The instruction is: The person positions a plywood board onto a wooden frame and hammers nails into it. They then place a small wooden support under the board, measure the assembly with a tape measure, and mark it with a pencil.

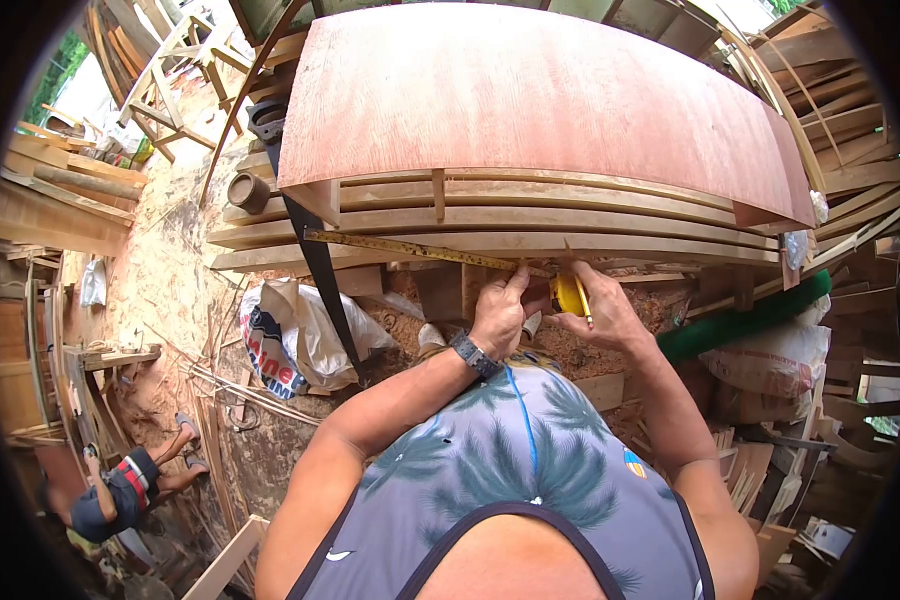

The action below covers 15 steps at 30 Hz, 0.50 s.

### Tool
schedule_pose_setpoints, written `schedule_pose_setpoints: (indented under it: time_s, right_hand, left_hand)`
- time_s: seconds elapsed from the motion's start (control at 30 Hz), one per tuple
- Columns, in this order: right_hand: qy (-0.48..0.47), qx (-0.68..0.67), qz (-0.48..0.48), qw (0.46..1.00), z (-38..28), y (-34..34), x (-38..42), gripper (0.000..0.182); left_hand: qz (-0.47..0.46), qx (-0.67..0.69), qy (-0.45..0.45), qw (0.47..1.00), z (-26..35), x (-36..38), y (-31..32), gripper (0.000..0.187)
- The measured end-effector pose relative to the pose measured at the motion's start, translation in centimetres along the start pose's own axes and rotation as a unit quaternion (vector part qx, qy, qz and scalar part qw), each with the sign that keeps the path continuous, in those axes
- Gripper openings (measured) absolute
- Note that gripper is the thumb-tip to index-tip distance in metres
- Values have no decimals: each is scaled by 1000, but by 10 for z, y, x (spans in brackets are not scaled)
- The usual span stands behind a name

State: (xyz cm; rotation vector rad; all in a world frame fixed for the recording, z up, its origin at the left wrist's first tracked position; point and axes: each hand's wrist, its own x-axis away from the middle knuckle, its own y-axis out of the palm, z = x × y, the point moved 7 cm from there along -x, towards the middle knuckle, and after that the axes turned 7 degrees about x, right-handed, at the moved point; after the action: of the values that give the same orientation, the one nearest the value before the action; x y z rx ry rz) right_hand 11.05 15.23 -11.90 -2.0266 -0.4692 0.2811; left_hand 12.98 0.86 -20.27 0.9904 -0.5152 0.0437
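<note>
A yellow tape measure [567, 296] sits in my right hand [610, 312], together with a yellow pencil [584, 303]. Its blade [410, 248] runs out to the left, along the front wooden plank [670, 248]. My left hand [500, 315], with a dark watch on the wrist, pinches the blade close to the case. The blade's far end lies near a black metal bar [315, 270]. Behind my hands several long planks are stacked under a reddish plywood sheet [530, 90].
White sacks [305, 335] lie left of my arms on the sawdust-covered floor. A brown cup-like container [248, 192] stands at the planks' left end. Another person [120, 500] is at the lower left. A green roll [750, 320] and stacked timber are on the right.
</note>
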Motion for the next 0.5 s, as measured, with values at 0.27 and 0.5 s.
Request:
schedule_pose_setpoints:
  time_s: [0.27,0.5]
  right_hand:
    - [160,-25,-61,985,66,5,-14,61]
    - [120,3,71,990,140,8,-70,47]
  left_hand:
    - [24,-81,-125,989,-19,-5,-23,34]
    - [15,-324,169,931,84,3,-28,17]
